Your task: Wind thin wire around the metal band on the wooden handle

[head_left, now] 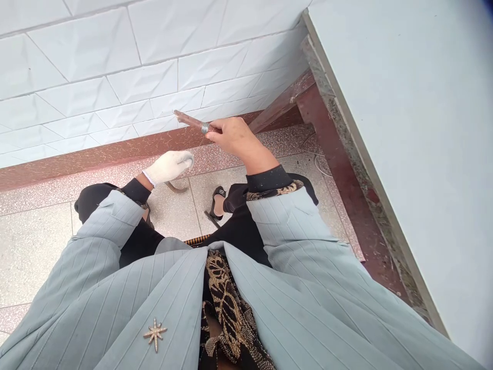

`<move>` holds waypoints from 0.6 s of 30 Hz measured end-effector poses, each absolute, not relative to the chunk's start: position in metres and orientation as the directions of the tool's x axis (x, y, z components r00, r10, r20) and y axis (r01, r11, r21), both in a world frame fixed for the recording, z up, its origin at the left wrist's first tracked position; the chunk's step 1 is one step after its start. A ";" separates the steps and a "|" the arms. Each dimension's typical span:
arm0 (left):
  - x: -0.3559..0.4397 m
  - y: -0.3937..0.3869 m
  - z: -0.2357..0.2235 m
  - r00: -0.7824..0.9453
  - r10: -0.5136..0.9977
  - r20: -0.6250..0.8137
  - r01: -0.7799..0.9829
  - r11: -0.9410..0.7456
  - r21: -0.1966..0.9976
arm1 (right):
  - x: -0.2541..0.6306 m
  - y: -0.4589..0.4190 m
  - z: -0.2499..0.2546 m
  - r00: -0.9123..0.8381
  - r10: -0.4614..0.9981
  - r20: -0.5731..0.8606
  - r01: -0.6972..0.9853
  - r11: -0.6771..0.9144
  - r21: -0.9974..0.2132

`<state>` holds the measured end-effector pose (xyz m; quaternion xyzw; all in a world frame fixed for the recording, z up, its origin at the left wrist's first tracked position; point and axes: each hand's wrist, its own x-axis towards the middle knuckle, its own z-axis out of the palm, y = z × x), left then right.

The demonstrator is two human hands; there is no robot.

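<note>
My right hand (233, 136) is closed round a brown wooden handle (190, 121) with silvery wire wound about it near my fingers. The handle's worn far end points left, towards the wall. Lower and to the left, my left hand (169, 167) wears a white knitted glove, its fingers curled together. A greyish patch shows at those fingertips; whether it is part of the glove or something held, I cannot tell. Just below the glove appears a curved grey-brown piece (176, 189), against the floor; I cannot make out whether it touches the hand.
A white tiled wall (162, 31) with a reddish-brown skirting (77, 159) stands in front. At right is a pale tabletop (416, 128) on a dark red frame (331, 149). Thin wire (319, 164) lies on the speckled floor (34, 246) beside that frame.
</note>
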<state>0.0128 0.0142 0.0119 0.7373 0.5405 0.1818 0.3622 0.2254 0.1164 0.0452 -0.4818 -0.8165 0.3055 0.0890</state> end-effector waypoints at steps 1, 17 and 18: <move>0.011 0.015 0.012 0.367 0.922 -0.122 0.692 -0.183 0.698 | 0.224 0.117 0.044 -0.532 0.830 -0.167 0.771 0.393 -0.501; 0.013 0.013 0.006 0.376 0.899 -0.224 0.522 -0.006 0.853 | 0.235 0.110 0.053 -0.593 0.788 -0.163 0.428 0.137 -0.894; 0.017 0.010 0.007 0.424 0.872 -0.243 0.532 -0.023 0.846 | 0.233 0.112 0.049 -0.550 0.821 -0.156 0.464 0.145 -0.874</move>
